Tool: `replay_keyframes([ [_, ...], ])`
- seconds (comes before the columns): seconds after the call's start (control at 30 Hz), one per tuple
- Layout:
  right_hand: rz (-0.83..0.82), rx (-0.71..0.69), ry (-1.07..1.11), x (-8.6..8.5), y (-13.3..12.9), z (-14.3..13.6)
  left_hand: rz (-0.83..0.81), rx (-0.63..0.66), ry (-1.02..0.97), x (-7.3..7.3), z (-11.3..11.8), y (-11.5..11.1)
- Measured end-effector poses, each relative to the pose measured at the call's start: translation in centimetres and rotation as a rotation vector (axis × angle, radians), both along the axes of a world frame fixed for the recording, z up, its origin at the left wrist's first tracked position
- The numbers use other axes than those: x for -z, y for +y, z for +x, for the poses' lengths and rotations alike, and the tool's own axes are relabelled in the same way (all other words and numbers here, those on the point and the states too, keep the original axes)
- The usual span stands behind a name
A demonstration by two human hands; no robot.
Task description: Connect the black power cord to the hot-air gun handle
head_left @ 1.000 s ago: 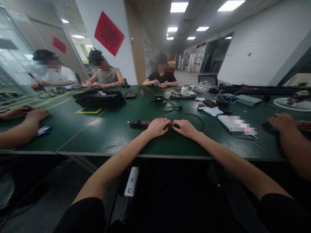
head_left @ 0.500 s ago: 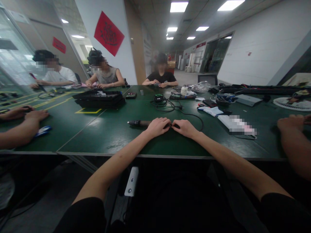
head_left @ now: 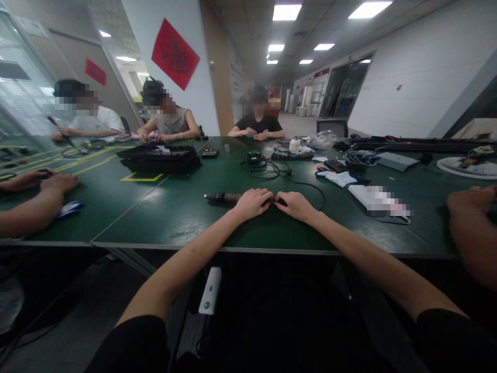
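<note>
On the green table (head_left: 194, 225) lies an electric screwdriver (head_left: 229, 197), its black chuck pointing left. My left hand (head_left: 253, 203) is closed over the rear of its brownish body. Facing it, my right hand (head_left: 295, 205) pinches at the tool's tail end, with fingertips almost meeting the left ones. A black cord (head_left: 323, 194) curves from the middle of the table down behind my right hand, and its end seems to be between those fingers. The fingers cover the joint between cord and tool, so I cannot see whether they are connected.
A black tray (head_left: 159, 159) stands at the left. Beyond my hands lie a coiled cable (head_left: 259, 165) and circuit parts. To the right are a glove (head_left: 337, 177) and a white packet (head_left: 359, 199). Co-workers' arms rest at both sides, and several people sit across the table.
My fingers have shifted very slightly at the tail of the screwdriver; the tool stays in place. A co-worker's hand at the right has moved a little.
</note>
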State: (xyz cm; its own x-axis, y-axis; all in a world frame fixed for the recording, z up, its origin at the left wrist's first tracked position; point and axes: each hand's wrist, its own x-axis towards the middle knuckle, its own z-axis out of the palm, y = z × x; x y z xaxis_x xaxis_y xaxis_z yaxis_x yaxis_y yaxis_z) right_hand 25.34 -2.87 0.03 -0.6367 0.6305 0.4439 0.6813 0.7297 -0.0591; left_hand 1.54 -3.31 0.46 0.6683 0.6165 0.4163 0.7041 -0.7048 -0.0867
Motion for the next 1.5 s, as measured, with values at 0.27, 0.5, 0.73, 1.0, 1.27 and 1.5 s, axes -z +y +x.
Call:
replay_keyframes([
  [0.27,0.026,0.003,-0.019,0.03,0.03,-0.10,0.017,0.002,-0.004,0.13,0.02,0.10],
  [0.5,0.041,0.019,-0.037,-0.05,-0.13,-0.31,-0.014,-0.031,-0.011,0.07,0.05,0.16],
  [0.73,0.035,0.023,-0.032,-0.07,-0.20,-0.33,-0.010,-0.025,-0.008,0.13,0.10,0.18],
  [1.0,0.024,0.017,-0.032,-0.17,-0.19,-0.30,0.001,-0.029,-0.008,0.04,0.17,0.04],
  [1.27,0.032,0.026,-0.030,-0.12,-0.18,-0.27,-0.008,-0.036,-0.018,-0.08,0.17,-0.13],
  [1.5,0.045,0.022,-0.036,-0.12,-0.17,-0.23,-0.006,-0.019,-0.003,-0.08,0.14,-0.08],
])
